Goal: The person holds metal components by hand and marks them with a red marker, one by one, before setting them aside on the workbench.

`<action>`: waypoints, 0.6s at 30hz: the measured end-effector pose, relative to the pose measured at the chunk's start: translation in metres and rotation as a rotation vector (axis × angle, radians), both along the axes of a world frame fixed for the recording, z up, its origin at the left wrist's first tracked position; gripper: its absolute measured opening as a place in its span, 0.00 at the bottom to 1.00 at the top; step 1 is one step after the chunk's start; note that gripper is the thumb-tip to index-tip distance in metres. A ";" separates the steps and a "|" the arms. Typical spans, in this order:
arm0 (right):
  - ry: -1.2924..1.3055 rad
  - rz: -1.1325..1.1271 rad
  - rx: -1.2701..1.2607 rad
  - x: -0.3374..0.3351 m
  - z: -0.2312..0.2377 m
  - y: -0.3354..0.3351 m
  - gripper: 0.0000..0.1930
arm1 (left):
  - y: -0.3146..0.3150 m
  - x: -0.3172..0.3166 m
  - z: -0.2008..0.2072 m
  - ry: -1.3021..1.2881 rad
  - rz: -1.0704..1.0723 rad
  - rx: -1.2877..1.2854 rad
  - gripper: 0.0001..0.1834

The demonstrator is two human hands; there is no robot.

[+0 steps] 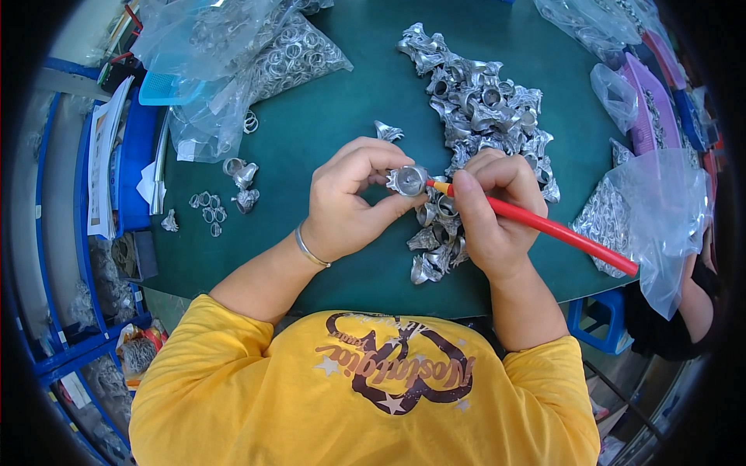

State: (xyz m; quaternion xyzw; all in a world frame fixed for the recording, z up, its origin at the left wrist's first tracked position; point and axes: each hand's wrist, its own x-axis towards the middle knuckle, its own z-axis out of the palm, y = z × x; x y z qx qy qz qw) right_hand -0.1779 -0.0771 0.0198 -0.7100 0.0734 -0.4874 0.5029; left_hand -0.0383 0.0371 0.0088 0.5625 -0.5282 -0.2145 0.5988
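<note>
Between the thumb and fingers of my left hand (350,198) is a silver metal ring (409,181), its round opening turned up toward me. My right hand (497,206) grips a long red pencil (567,233) whose sharpened tip touches or almost touches the ring's edge. Beyond and beneath my right hand lies a large heap of similar chunky silver rings (497,101), with more of them (439,252) spilling toward me. One loose ring piece (387,131) rests just past my left fingers.
The green table (311,116) carries plastic bags of small rings (291,62) at the far left and a clear bag (653,210) at right. Small rings (208,203) and larger ones (242,175) lie left. A purple basket (641,109) and blue stool (602,322) are right, beside another person's arm (694,303).
</note>
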 end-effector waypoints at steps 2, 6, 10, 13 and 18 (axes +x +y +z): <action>-0.038 -0.022 0.015 0.001 -0.001 0.000 0.09 | -0.001 -0.002 0.001 0.093 -0.017 0.003 0.19; -0.060 -0.024 0.064 -0.003 0.000 -0.001 0.09 | 0.000 -0.003 0.004 0.283 -0.018 0.139 0.19; -0.014 -0.031 0.026 -0.001 -0.001 0.001 0.08 | -0.002 -0.003 0.001 0.241 0.037 0.076 0.16; 0.003 -0.017 0.018 0.000 0.001 0.003 0.08 | -0.002 -0.003 0.001 0.246 0.036 0.089 0.16; 0.016 -0.016 -0.049 0.002 0.000 0.003 0.09 | -0.001 -0.001 -0.002 0.109 0.010 0.085 0.16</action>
